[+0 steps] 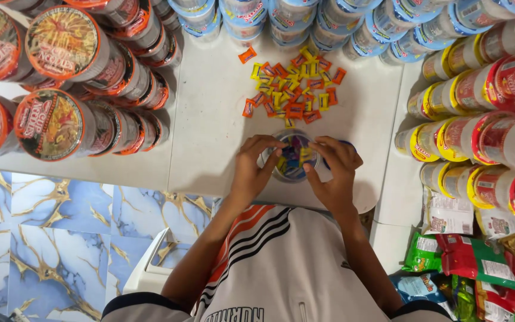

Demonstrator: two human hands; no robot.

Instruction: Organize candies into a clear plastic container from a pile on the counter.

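Head view, only one given. Landmark = the clear jar (292,156), which sat on the white counter (210,119) right in front of the person, mouth up, half full of small wrapped candies in mixed colours.

Left hand (251,170) was on the jar's left side, fingers curled over the rim, thumb low on the wall. Right hand (335,170) was on the jar's right side, fingers bent narrow at the rim, w/ something dark blue, maybe a lid, partly hidden under it; can't tell if it was gripped or just lying there. Both hands touched the jar, so it lay between them, pinned from 2 sides. Prob. held that way to keep a light jar from sliding while fingertips worked at the opening. Can't tell if either hand pinched a candy.

Beyond the jar, near but not touching, lay a loose pile of orange & yellow candies (293,89), spread flat w/in easy reach; one orange piece (247,55) lay apart at the pile's far left.

Left of the jar: cup-noodle tubs on their sides (61,83), lids facing the camera. Right of it: red & yellow tubs (484,119) stacked likewise. Far side: blue-banded tubs (329,21) in a row. Snack packets (478,262) near-right, below the counter edge.
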